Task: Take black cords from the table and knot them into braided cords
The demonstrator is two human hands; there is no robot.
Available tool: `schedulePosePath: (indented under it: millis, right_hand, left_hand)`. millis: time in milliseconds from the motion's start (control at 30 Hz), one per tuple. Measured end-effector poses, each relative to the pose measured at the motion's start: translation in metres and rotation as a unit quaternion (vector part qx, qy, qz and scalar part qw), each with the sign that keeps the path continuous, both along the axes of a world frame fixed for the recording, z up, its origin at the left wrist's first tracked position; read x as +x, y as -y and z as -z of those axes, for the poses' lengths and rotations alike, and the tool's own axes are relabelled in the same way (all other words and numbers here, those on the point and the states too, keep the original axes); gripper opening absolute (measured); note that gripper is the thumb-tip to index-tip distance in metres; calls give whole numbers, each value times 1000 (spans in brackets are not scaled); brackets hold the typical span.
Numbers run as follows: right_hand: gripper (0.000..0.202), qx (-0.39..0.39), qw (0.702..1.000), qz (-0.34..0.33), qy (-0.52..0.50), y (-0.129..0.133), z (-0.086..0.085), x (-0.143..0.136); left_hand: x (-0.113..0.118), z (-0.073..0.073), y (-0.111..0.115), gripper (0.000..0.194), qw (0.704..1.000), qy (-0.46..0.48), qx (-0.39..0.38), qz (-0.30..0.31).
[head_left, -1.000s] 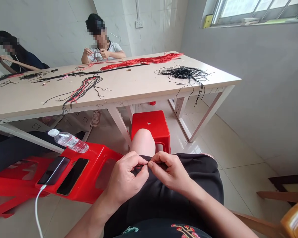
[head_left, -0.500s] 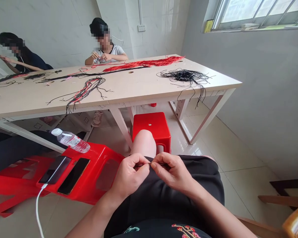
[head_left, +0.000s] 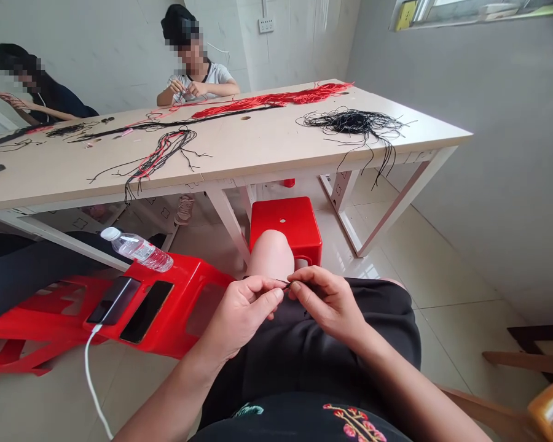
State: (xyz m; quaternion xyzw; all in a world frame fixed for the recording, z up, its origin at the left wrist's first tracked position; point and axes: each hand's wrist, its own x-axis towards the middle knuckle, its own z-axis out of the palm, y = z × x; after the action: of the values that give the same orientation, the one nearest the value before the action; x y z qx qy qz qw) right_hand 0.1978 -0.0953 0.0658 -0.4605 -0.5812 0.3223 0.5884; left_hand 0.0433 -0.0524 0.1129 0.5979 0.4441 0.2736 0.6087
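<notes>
My left hand [head_left: 245,312] and my right hand [head_left: 330,299] meet above my lap, fingertips almost touching. Between them is a thin black cord [head_left: 286,283], of which only a short piece shows. My left thumb and forefinger pinch one side of it, and my right thumb and forefinger pinch the other. The rest of the cord is hidden by my fingers or lost against the black cloth [head_left: 373,319] on my lap.
On the table [head_left: 258,144] lie a black cord bundle [head_left: 354,121], red cords [head_left: 276,101] and a black-and-red bunch [head_left: 161,153]. A red stool [head_left: 191,276] at left holds a bottle [head_left: 142,250] and two phones [head_left: 146,312]. Another red stool [head_left: 286,215] stands ahead. Two people sit opposite.
My hands have shifted slightly up in the picture, and my left fingers have straightened somewhat. A bit more of the cord shows between the fingertips. The camera view has tilted down a little.
</notes>
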Motion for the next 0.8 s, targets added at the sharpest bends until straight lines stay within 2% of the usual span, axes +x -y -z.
schedulePosePath:
  millis: [200,367,467,567,800]
  right_hand:
    - [29,5,996,-48,-69,4,5,-1]
    - [19,45,999,-6,-18,4,4,-1]
    - [8,54,997,27,41,3,2,1]
    - [8,53,994,35,86,2,-1,3]
    - [12,48,994,38,93,1,-1,3]
  left_hand:
    - [0,2,2,11,987,-56,149,1]
    - [2,4,4,10,970,-81,231,-4]
    - [3,4,4,10,964,-85,253,6]
    - [3,3,5,10,961,-90,260,12]
    - [6,-2,3,10,967,-104,232,14]
